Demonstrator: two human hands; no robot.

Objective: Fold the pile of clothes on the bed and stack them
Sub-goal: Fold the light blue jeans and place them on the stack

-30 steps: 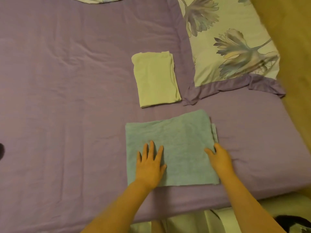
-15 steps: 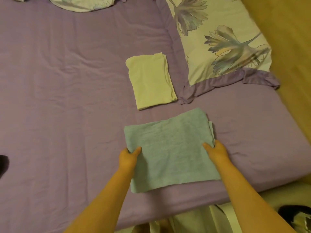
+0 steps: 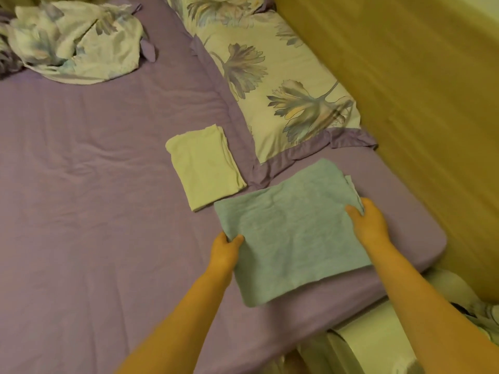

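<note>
A folded pale green towel (image 3: 291,228) is held just above the purple bed sheet (image 3: 94,211) near the bed's front right corner. My left hand (image 3: 225,251) grips its left edge, thumb on top and fingers hidden beneath. My right hand (image 3: 368,224) grips its right edge the same way. A folded pale yellow cloth (image 3: 205,167) lies on the sheet, just beyond the towel's far left corner.
A flowered pillow (image 3: 272,85) with a purple border lies at the back right, against a yellow wall (image 3: 418,103). A crumpled flowered cloth (image 3: 75,39) sits at the far left. The bed's front edge runs under my forearms.
My left hand went from lying flat on the towel to gripping its left edge. Both hands have carried the towel away from the front edge, closer to the yellow cloth.
</note>
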